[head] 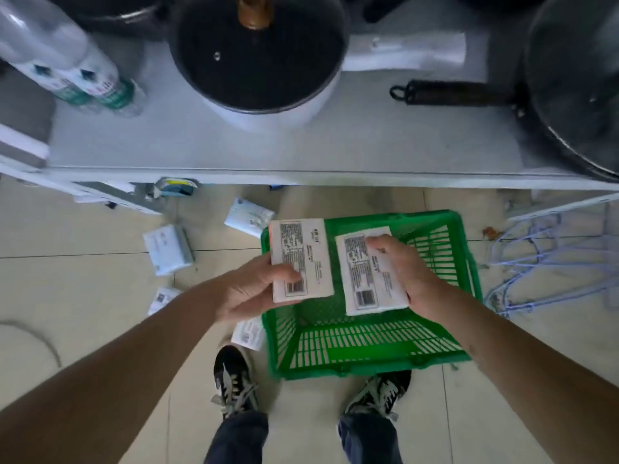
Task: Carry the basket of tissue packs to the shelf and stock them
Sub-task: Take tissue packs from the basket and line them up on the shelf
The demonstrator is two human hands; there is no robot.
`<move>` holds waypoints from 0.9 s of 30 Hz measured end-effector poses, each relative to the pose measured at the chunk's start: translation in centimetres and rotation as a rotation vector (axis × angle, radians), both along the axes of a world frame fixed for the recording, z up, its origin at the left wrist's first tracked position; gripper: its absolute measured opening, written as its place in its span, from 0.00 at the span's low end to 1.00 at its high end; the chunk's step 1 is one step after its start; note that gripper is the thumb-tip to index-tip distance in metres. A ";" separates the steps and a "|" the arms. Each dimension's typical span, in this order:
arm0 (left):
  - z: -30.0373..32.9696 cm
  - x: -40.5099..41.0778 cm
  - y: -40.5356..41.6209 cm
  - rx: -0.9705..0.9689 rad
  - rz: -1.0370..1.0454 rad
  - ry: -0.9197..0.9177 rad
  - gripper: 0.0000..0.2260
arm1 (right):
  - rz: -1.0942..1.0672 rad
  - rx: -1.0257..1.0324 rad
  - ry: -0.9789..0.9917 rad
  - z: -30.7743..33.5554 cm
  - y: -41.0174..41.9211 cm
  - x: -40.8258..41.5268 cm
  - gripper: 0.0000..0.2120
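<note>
A green plastic basket (368,343) stands on the tiled floor in front of my feet and looks empty inside. My left hand (254,289) grips a white tissue pack (318,249) by its near end, barcode label up, over the basket's left rim. My right hand (405,266) holds a second white tissue pack (358,279) above the basket's middle. Several more tissue packs lie loose on the floor to the left, such as the one (167,249) by the shelf and another (249,334) beside the basket. The grey shelf (234,152) runs across just beyond the basket.
On the shelf stand a black pot (258,61), a dark pan with a long handle (569,88) at the right and clear bottles (67,61) at the left. Light blue wire hangers (542,262) lie on the floor to the right of the basket.
</note>
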State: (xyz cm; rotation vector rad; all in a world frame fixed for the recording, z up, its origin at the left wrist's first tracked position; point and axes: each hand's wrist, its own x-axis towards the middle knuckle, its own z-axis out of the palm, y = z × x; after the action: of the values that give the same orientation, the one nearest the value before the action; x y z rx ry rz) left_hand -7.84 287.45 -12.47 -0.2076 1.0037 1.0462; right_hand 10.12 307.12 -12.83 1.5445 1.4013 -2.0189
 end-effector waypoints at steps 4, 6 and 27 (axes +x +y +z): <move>6.9 -1.4 -0.2 0.052 0.046 -0.005 0.29 | 0.046 -0.048 0.069 6.8 -0.7 -2.3 0.17; 10.5 -2.0 -0.4 0.068 0.066 0.008 0.32 | 0.072 -0.016 0.097 10.9 -1.3 -3.3 0.21; 47.0 -4.4 -6.9 0.200 0.146 0.277 0.24 | 0.096 0.111 0.330 46.5 -5.3 -8.3 0.32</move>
State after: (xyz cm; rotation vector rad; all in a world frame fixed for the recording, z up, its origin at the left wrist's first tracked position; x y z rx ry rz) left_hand -12.28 280.53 34.51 0.0305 1.1349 1.3262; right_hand 1.79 301.83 33.65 1.1939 1.6966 -2.2452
